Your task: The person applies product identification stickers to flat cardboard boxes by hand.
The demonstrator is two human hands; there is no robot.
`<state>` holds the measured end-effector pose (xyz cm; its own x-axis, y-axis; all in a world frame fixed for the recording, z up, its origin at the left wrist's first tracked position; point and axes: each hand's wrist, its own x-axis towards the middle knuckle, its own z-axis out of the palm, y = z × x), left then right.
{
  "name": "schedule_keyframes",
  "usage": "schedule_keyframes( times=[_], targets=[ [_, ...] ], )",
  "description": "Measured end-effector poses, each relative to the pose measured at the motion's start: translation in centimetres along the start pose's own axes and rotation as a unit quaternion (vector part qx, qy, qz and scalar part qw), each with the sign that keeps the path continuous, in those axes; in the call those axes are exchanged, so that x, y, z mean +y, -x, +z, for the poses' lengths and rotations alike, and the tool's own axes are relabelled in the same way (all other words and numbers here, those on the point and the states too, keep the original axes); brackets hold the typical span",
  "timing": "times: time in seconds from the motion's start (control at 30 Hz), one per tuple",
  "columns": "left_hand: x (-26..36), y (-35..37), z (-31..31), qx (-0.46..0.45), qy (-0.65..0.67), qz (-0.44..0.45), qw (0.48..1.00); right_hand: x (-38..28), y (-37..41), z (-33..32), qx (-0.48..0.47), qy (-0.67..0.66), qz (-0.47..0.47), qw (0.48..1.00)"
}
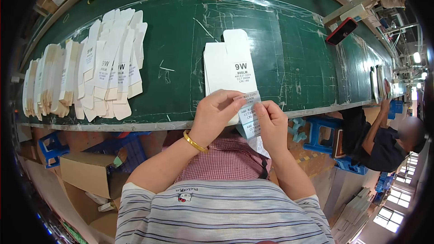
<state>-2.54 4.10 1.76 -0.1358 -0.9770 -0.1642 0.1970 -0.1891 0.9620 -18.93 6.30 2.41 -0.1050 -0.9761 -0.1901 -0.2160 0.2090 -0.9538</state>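
Observation:
Between both hands is a strip of printed labels (249,116), hanging down over the table's front edge toward the lap. My left hand (217,110), with a gold bangle at the wrist, pinches the strip's upper end from the left. My right hand (272,122) grips its right edge between thumb and fingers. Just beyond my fingers lies a small stack of flat white cartons (228,65); the top one is printed "9W" and "800LM". Its lower end is hidden behind my left hand and the labels.
Many more flat white cartons (108,70) lie in overlapping piles at the left of the green table (176,31). A red-cased phone (342,31) rests at the far right. Blue stools (321,133) and an open cardboard box (86,174) stand below. Another person (389,142) sits at the right.

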Motion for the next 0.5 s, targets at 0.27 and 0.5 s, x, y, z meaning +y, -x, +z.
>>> schedule_keyframes(
  times=[0.27,0.5],
  targets=[
    [-1.3,-1.7,-0.6,-0.001,-0.126,0.044,0.991,0.0,-1.3,0.2,0.004,0.0,0.044,0.999],
    [-1.4,-3.0,-2.9,0.01,-0.339,0.207,0.918,2.0,-3.8,-0.1,0.015,-0.017,0.119,0.993]
  ],
)
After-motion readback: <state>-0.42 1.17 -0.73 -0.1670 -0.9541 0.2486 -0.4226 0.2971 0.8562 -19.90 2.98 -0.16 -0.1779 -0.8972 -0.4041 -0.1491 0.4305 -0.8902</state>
